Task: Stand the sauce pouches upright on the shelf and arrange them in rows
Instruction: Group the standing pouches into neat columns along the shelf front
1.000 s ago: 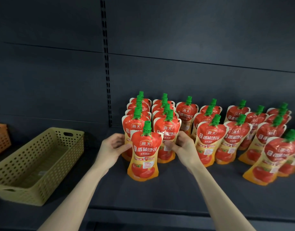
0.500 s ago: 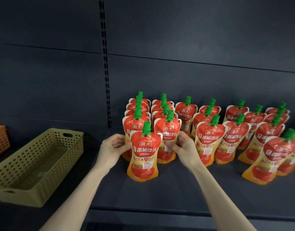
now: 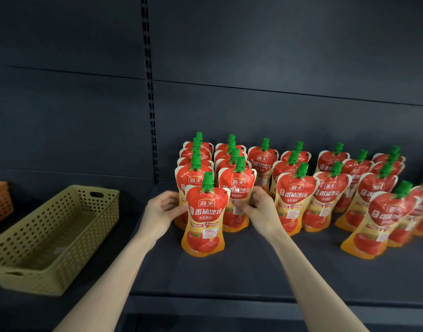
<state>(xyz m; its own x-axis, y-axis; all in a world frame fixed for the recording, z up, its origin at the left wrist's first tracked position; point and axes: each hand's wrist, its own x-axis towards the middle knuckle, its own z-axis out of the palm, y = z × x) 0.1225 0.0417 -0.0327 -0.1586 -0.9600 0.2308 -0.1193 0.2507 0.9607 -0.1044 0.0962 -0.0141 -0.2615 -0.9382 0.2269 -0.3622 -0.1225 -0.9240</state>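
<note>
Several red and orange sauce pouches with green caps stand upright in rows on the dark shelf. The front pouch of the leftmost row stands nearest me. My left hand grips its left edge and my right hand pinches its right edge, both at mid height. Behind it the left row and a second row run back toward the wall. More pouches fill rows to the right, and one front pouch leans slightly.
An olive perforated basket sits on the shelf to the left, with an orange basket behind it at the frame edge. A slotted upright runs up the back panel. The shelf's front lip lies below my forearms.
The front pouch has been nudged slightly back toward its row between my two hands. My grip looks the same.
</note>
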